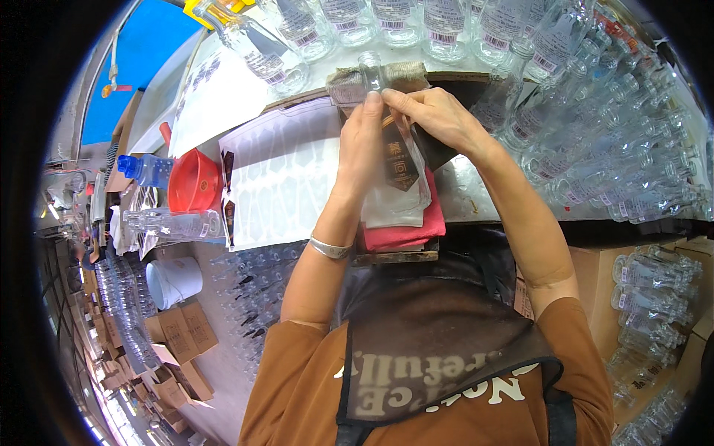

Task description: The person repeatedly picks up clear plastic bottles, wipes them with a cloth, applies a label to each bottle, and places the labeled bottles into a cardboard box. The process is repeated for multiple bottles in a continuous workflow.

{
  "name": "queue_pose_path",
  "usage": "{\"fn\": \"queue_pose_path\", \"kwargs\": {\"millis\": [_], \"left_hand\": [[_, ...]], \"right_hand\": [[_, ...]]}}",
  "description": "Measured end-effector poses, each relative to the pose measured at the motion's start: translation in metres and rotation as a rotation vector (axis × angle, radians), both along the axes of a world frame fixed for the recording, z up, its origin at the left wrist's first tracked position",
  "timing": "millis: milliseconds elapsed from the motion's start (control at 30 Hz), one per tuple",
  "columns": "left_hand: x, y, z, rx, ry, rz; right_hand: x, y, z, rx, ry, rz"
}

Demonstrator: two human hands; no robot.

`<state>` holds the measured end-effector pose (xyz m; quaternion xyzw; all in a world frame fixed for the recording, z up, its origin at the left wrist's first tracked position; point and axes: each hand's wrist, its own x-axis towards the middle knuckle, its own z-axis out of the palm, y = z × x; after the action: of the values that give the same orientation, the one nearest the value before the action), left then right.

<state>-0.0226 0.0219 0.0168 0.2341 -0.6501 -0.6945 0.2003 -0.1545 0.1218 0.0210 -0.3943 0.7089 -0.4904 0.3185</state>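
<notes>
A clear glass bottle lies in front of me, its neck pointing away and resting on a cloth-wrapped support. On its body is a dark label with gold lettering. My left hand is closed along the bottle's left side, thumb near the neck. From the right, my right hand grips at the shoulder, its thumb and fingertips meeting the left hand's by the label's top. White cloth and a red cloth lie beneath the bottle. The undersides of both hands' grips are hidden.
A mostly bare label backing sheet lies left, with a few dark labels at its edge. Nearby are a red bowl and a blue-capped bottle. Glass bottles line the back; many more crowd the right.
</notes>
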Motion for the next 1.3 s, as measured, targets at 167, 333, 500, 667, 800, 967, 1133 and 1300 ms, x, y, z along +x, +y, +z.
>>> {"fn": "queue_pose_path", "kwargs": {"millis": [167,333,500,667,800,967,1133,1300], "left_hand": [[0.002,-0.003,-0.013,0.193,0.049,-0.019],[0.008,-0.001,-0.019,0.092,0.079,-0.011],[0.007,-0.004,-0.017,0.094,0.050,-0.032],[0.004,-0.002,-0.016,0.289,0.104,0.003],[0.007,-0.006,-0.024,0.076,0.028,0.028],[0.006,-0.004,-0.027,0.041,0.076,0.035],[0.007,-0.002,-0.021,0.204,0.113,-0.009],[0.034,-0.001,-0.005,0.259,0.107,0.012]], "right_hand": [[0.000,0.005,-0.007,-0.014,-0.106,0.014],[0.004,0.009,-0.004,0.005,-0.029,0.038],[0.006,0.013,0.003,-0.035,-0.125,0.070],[0.013,0.024,0.013,-0.073,-0.431,0.016],[0.015,0.027,0.009,-0.059,-0.154,0.065],[0.017,0.029,0.010,-0.032,-0.100,0.028],[0.015,0.032,-0.003,-0.081,-0.163,0.020],[0.002,0.050,0.011,-0.299,-0.509,-0.186]]}}
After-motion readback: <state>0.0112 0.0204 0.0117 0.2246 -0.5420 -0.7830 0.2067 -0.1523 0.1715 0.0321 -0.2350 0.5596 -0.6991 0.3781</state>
